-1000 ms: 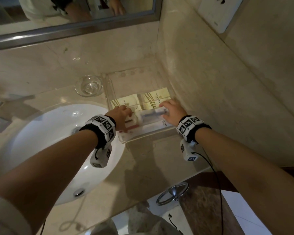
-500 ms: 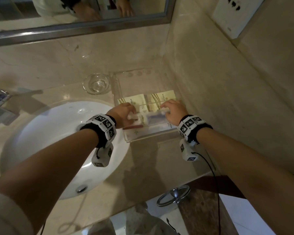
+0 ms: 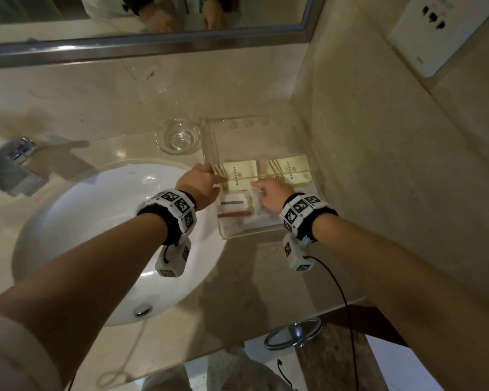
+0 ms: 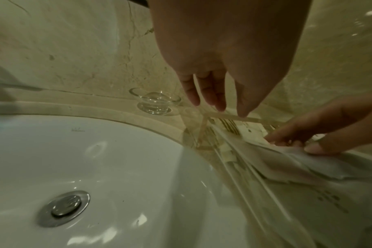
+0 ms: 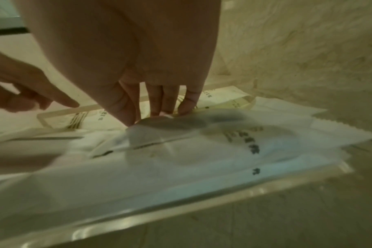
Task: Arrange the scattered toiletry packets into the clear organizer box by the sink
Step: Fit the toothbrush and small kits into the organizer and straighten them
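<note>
Change: the frosted white plastic packet (image 5: 202, 151), held above the box by both hands a second ago, now lies in the near compartment of the clear acrylic organizer box (image 3: 249, 235).
Left hand (image 3: 201, 183): released, fingers straight over the box's left wall.
Right hand (image 3: 271, 194): pinching the packet's far edge.
Meaning: placement looks nearly finished.

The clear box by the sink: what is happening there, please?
A person is tidying packets in the clear box beside the sink. The right hand pinches the far edge of a white packet that lies in the front part of the box. The left hand is open, with its fingertips at the box's left rim. Two yellow packets already lie side by side in the part behind.
</note>
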